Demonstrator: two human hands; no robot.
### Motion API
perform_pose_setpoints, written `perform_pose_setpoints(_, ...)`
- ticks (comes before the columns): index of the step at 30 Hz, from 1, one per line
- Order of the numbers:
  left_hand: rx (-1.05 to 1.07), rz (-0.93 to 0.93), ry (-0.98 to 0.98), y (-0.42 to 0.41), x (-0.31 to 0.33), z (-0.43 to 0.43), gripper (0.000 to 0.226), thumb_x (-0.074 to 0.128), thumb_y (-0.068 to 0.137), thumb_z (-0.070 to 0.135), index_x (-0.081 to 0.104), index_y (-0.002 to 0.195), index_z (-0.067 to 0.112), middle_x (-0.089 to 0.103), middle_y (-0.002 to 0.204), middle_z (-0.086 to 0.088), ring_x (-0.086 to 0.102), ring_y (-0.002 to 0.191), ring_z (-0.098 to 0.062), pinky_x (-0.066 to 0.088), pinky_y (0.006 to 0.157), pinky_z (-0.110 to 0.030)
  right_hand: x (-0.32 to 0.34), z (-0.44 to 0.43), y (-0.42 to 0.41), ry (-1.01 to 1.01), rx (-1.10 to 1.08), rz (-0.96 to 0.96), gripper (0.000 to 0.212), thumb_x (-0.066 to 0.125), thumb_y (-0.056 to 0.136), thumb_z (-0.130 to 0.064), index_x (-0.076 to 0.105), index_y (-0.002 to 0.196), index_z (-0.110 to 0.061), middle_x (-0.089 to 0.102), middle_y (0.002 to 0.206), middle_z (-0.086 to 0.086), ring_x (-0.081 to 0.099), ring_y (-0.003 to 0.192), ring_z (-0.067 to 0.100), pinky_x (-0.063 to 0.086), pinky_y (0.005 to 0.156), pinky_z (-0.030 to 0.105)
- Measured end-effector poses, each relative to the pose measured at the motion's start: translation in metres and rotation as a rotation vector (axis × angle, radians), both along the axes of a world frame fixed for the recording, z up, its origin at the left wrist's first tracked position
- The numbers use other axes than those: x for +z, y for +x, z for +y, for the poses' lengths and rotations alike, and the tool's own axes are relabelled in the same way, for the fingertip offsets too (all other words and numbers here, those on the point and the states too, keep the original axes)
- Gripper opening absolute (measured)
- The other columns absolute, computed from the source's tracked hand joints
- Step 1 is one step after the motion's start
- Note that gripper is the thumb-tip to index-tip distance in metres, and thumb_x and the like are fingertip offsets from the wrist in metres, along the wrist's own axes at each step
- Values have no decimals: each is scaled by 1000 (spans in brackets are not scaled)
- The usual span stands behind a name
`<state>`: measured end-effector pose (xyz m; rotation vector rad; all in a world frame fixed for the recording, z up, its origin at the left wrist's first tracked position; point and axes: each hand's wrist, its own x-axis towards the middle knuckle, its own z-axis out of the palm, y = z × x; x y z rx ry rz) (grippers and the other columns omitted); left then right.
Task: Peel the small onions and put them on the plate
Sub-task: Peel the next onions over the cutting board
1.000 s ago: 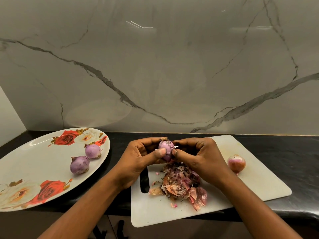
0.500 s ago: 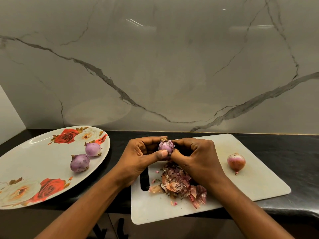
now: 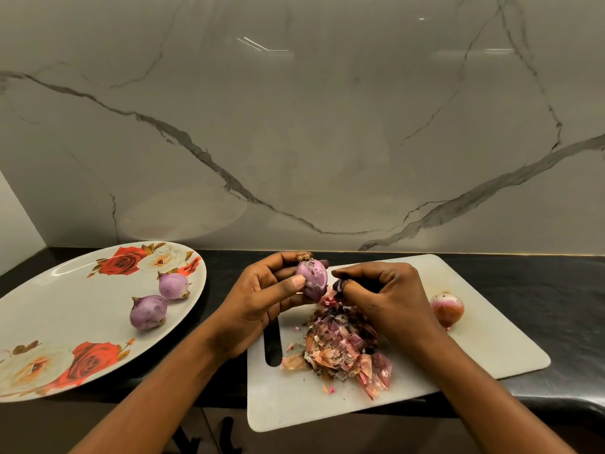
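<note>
My left hand (image 3: 262, 296) grips a small purple onion (image 3: 312, 278) above the white cutting board (image 3: 491, 348), thumb across its front. My right hand (image 3: 386, 296) is just right of it, its fingertips pinching a dark scrap of onion skin (image 3: 339, 285) pulled off the onion. Under both hands lies a heap of peels (image 3: 343, 348). Two peeled purple onions (image 3: 149, 312) (image 3: 173, 286) rest on the rose-patterned plate (image 3: 49, 309) at the left. One onion with reddish skin (image 3: 447, 309) sits on the board's right part.
The black counter (image 3: 540, 290) runs along a marbled wall (image 3: 294, 126). The board overhangs the counter's front edge, as does the plate's near rim. A slot handle (image 3: 273, 345) is cut into the board's left side.
My right hand has drawn away from the onion to the right, taking a scrap of skin with it. The onion now shows more bare purple surface.
</note>
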<state>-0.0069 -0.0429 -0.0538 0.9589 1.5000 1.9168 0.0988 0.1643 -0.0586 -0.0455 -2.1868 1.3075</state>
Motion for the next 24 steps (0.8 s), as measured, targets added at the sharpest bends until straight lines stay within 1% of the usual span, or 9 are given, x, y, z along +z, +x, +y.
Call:
perform_pose_setpoints(2,25,-3,-9,0,1,1,42,65,100,10,57,141,7,70,136,-12,68,126,-32,60,98,-34,-2,0,1,-1,0,7,19,77,91,-10,84,105,-21,81,94,-12,77,90,5,65,83,30)
perform_pose_setpoints(4,57,36,-36,1,0,2,43,67,95,13,61,138,9,72,132,-11,68,125,-31,60,100,-39,-2,-1,3,-9,31,15,16,78,92,-16,83,106,-20,81,95,-11,77,90,8,65,81,32)
perform_pose_setpoints(6,81,86,-65,4,-1,4,42,70,93,17,66,135,13,73,129,-9,69,123,-29,60,100,-41,-2,-2,3,-22,59,17,18,79,92,-20,82,110,-20,81,99,-10,77,95,8,65,83,33)
perform_pose_setpoints(9,115,122,-90,6,1,6,44,72,90,22,69,133,17,75,126,-3,71,120,-24,60,94,-33,-2,-2,4,-45,83,38,28,79,91,-25,79,118,-19,80,107,-10,75,102,6,63,88,31)
perform_pose_setpoints(11,118,144,-106,8,2,6,46,71,89,23,68,134,17,76,125,-1,72,118,-20,60,91,-29,-2,-2,5,-49,96,45,33,79,88,-31,78,119,-20,80,109,-11,75,104,5,63,88,29)
perform_pose_setpoints(15,123,184,-120,10,0,6,42,71,91,20,69,133,18,77,125,2,71,119,-17,59,92,-26,-2,-4,6,-11,107,51,33,78,87,-33,79,117,-20,81,104,-12,76,98,5,64,83,30)
perform_pose_setpoints(18,133,217,-122,10,-2,6,41,72,91,19,70,131,19,77,125,1,71,121,-19,59,97,-29,-1,-9,8,87,97,56,30,76,91,-36,79,118,-23,81,101,-13,77,93,5,65,77,29)
perform_pose_setpoints(21,114,246,-124,11,-4,5,37,72,93,14,71,130,18,77,124,0,71,121,-20,59,97,-30,-3,-9,6,251,40,76,21,72,94,-30,81,113,-25,79,90,-13,75,79,9,63,65,33)
perform_pose_setpoints(24,96,242,-109,10,-5,5,38,70,94,12,70,132,16,76,126,-1,70,123,-21,59,97,-30,-4,-7,3,295,-21,112,18,73,93,-24,82,108,-23,79,89,-12,74,77,7,62,65,31)
